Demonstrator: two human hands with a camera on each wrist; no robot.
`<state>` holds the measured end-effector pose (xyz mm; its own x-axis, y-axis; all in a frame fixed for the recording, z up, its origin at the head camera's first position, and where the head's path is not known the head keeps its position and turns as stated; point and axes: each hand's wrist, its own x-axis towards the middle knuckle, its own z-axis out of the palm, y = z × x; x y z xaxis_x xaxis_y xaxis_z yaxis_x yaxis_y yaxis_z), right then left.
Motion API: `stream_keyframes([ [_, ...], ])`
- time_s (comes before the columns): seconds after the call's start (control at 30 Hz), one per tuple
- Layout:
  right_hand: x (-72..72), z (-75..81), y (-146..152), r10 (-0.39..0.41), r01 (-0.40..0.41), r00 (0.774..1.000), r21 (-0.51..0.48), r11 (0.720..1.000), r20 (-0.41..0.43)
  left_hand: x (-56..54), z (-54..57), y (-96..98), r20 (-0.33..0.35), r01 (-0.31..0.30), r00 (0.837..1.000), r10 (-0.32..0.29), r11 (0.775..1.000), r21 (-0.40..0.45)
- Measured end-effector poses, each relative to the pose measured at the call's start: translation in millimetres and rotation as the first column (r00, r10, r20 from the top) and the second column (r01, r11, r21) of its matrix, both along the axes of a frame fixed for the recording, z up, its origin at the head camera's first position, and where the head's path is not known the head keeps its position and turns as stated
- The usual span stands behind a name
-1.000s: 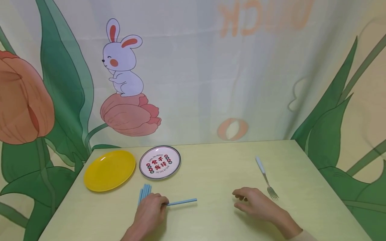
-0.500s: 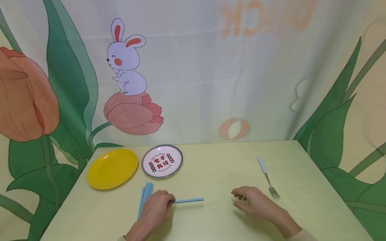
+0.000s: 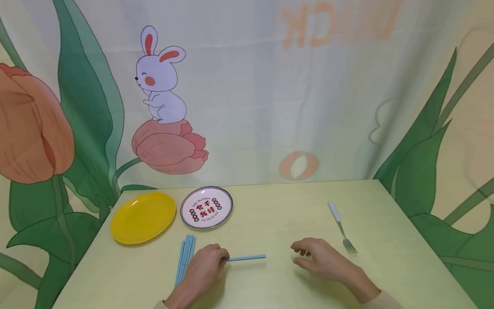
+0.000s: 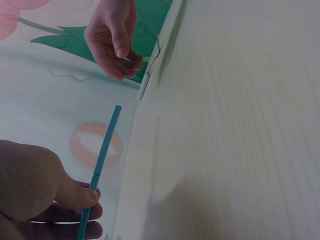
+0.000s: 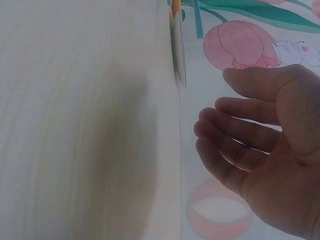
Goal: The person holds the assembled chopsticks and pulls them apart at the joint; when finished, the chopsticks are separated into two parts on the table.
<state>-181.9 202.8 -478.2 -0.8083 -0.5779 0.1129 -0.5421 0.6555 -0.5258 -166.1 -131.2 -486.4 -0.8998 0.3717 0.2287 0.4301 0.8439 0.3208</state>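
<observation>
My left hand [image 3: 205, 267] pinches a light blue chopstick [image 3: 248, 258] between thumb and fingers, above the table. Its free end points right, towards my other hand. In the left wrist view the chopstick [image 4: 106, 142] slants upward from the fingertips, and its lower end runs out of view. Several more blue chopsticks [image 3: 186, 257] lie side by side just left of that hand, partly covered by it. My right hand [image 3: 323, 260] hovers over the table with loosely bent fingers and nothing in its grasp. The right wrist view shows this hand [image 5: 265, 145] palm inward, its thumb apart from the fingers.
A yellow plate [image 3: 143, 219] lies at the table's back left, beside a smaller white plate [image 3: 193, 219] with red characters. On the right a fork [image 3: 339, 225] with a pale handle points its tines towards me. A printed curtain [image 3: 247, 107] hangs behind the table.
The left hand has carried the chopstick rightward, uncovering more of the bundle at its left. My right hand has shifted slightly left, its fingers still loosely bent.
</observation>
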Motion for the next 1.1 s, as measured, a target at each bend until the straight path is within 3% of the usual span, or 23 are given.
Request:
stream_keyframes([
  [0.8,-5.9,5.1,-16,0.068,-0.069,0.996,0.000,0.998,-0.058,-4.5,0.0,17.0,-0.092,0.083,0.993,-0.077,0.995,0.059],
  [1.1,-6.0,7.2,-24,0.084,-0.085,0.995,-0.001,0.996,-0.052,-4.6,-0.4,20.0,-0.075,0.102,0.993,-0.095,0.990,0.095],
])
